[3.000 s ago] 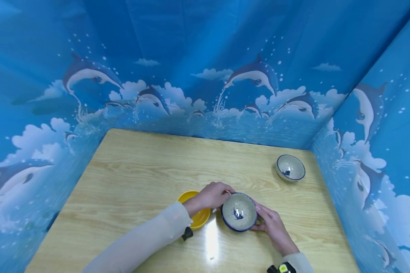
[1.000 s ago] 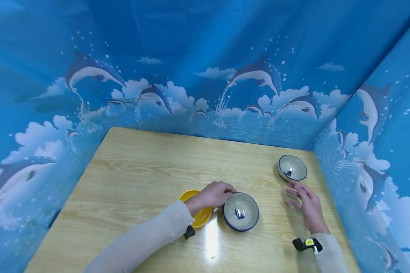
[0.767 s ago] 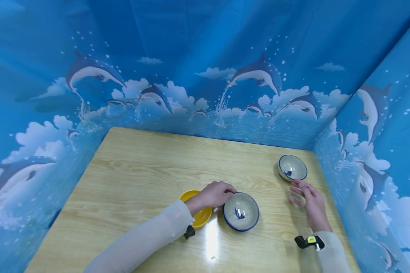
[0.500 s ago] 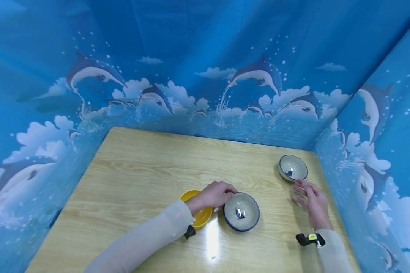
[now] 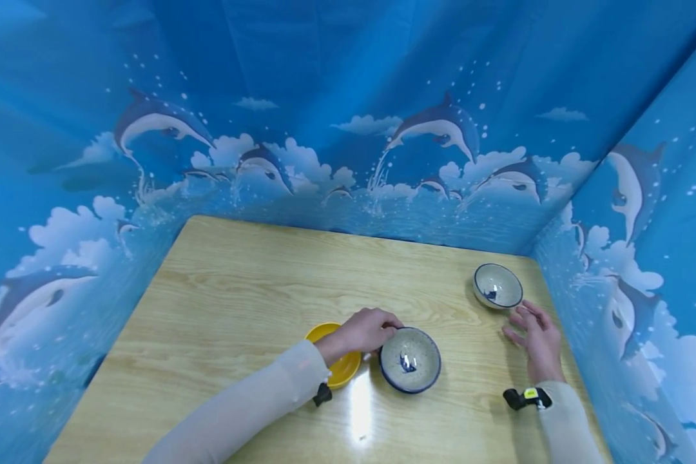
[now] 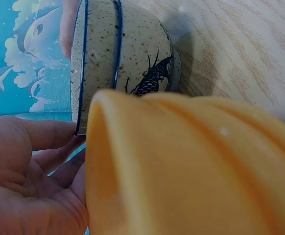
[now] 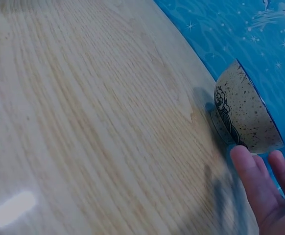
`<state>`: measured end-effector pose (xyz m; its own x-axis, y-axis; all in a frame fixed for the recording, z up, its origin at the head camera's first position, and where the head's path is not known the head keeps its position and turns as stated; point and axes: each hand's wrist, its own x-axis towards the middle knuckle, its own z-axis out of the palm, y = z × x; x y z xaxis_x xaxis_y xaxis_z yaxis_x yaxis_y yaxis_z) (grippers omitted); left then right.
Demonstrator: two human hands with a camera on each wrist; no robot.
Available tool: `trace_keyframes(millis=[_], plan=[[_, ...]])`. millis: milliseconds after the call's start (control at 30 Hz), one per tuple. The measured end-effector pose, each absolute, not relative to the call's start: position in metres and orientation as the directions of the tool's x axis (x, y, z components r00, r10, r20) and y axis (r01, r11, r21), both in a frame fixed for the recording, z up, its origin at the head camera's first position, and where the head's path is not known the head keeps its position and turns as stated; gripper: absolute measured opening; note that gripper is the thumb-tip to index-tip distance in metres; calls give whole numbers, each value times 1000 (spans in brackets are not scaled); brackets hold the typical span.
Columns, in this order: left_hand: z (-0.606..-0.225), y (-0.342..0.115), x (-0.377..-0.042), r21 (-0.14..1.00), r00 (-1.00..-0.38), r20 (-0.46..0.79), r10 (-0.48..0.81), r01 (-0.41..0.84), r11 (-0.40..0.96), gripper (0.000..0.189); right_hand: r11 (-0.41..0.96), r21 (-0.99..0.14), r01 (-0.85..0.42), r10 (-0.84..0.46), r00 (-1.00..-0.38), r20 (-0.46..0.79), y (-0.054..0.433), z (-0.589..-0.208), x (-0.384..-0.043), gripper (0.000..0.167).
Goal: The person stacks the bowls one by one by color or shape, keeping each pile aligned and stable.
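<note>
My left hand (image 5: 367, 330) reaches over a yellow bowl (image 5: 343, 370) and holds the near rim edge of speckled grey bowls (image 5: 408, 361) in the middle of the table. In the left wrist view, two blue rims one above the other show on these speckled bowls (image 6: 142, 54), nested together, with a dark fish drawing on the outside. My right hand (image 5: 538, 341) is at the right with spread, bent fingers, fingertips right at the rim of another speckled bowl (image 5: 497, 285). That bowl stands upright; in the right wrist view my thumb overlaps its lower side.
The wooden table (image 5: 255, 270) ends at the back and right against a blue dolphin-print curtain (image 5: 348, 129). The far bowl stands near the back right corner. The ribbed yellow bowl (image 6: 191, 166) is close beside my left wrist.
My right hand has let go of the middle bowls and moved right to the far bowl, shifting slightly along its rim lately. My left hand has stayed at the middle bowls' rim.
</note>
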<state>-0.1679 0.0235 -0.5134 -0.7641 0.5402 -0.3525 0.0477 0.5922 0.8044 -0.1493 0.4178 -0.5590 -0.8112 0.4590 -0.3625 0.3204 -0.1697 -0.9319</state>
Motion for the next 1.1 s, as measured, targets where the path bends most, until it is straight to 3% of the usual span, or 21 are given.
trace_keyframes(millis=[400, 1100], plan=[[-513, 23, -168, 809, -766, -360, 532, 28, 588, 26, -210, -924, 318, 436, -816, -380, 422, -565, -169, 73], [-513, 24, -168, 804, -767, -367, 527, 24, 594, 25, -230, -918, 325, 429, -812, -395, 412, -568, -192, 69]])
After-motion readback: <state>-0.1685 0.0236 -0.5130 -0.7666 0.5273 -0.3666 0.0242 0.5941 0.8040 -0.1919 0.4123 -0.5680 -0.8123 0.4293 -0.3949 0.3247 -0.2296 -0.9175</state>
